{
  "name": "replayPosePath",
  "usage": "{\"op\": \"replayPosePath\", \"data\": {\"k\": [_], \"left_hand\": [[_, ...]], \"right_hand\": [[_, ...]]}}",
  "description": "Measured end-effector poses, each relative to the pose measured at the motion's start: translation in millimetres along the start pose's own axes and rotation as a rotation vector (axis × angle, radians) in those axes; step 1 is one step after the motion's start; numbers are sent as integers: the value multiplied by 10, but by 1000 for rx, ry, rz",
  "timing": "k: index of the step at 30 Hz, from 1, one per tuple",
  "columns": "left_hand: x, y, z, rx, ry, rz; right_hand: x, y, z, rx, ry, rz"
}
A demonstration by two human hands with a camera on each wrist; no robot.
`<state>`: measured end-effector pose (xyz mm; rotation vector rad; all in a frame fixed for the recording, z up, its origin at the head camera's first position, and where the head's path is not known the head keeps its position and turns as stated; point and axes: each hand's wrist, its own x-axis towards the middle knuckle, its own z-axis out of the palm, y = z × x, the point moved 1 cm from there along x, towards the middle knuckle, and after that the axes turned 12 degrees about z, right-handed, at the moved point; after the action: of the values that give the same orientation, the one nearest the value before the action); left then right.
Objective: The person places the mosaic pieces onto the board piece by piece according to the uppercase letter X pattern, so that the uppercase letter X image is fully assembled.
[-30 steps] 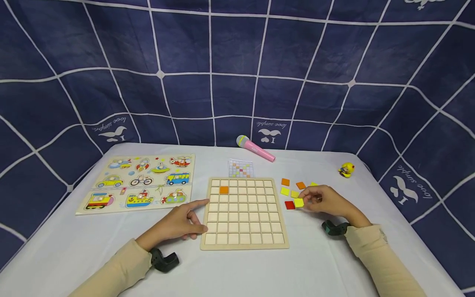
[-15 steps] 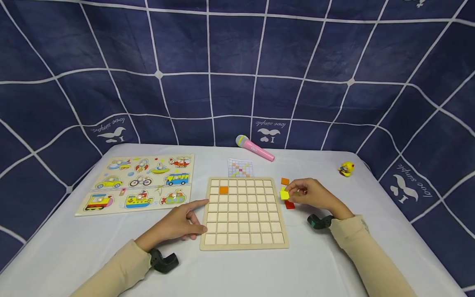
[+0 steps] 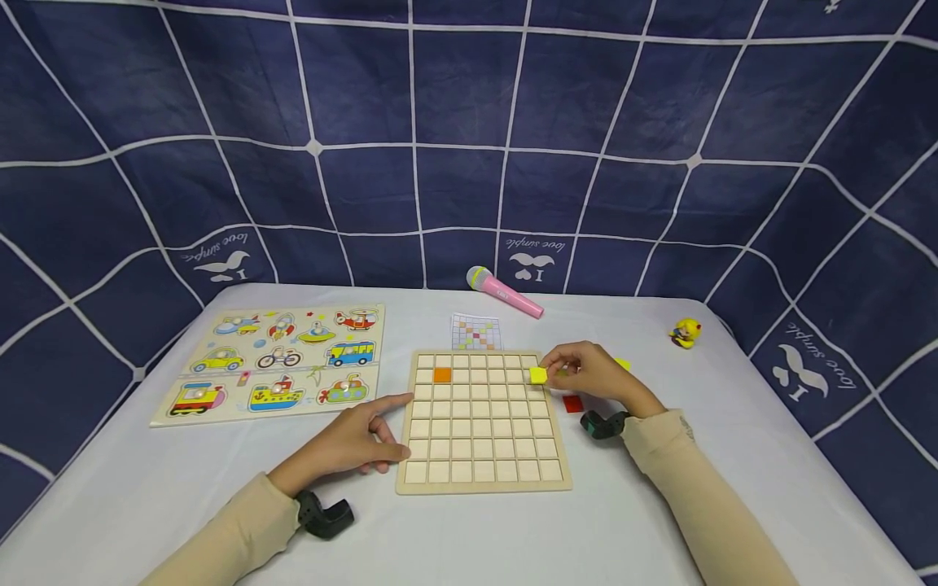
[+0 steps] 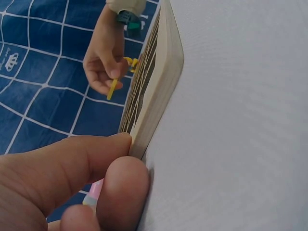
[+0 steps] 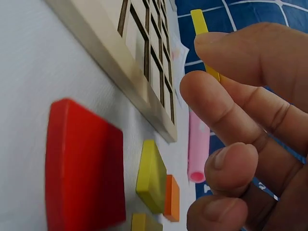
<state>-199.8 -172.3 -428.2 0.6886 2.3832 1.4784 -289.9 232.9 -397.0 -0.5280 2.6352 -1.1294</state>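
Note:
My right hand (image 3: 589, 370) pinches a yellow square tile (image 3: 538, 375) between thumb and fingers, over the right edge of the wooden grid board (image 3: 484, 487). In the right wrist view the yellow tile (image 5: 198, 21) is held up clear of the board, seen edge-on. One orange tile (image 3: 442, 375) lies in a cell near the board's upper left. My left hand (image 3: 352, 438) rests at the board's left edge, index finger and thumb touching it. The left wrist view shows these fingertips against the wooden rim (image 4: 161, 91).
A red tile (image 3: 572, 404) lies right of the board, with yellow and orange tiles partly hidden by my right hand. Behind the board are a pattern card (image 3: 476, 332) and a pink toy microphone (image 3: 506, 291). A vehicle puzzle (image 3: 271, 362) lies left, a yellow figurine (image 3: 685, 333) far right.
My right hand has lifted the yellow tile from beside the red one and carried it left and away from me to the board's right edge. My left hand stays in place.

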Motion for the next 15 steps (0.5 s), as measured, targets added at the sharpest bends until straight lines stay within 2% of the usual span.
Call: {"op": "replayPosePath", "data": {"k": [6,15], "left_hand": [[1,-3,-2,2,0,-3],[3,4,4,4,3,-5]], "right_hand": [[81,-21,49,-2,-13,31],[189,-107,129,-51,2,17]]}}
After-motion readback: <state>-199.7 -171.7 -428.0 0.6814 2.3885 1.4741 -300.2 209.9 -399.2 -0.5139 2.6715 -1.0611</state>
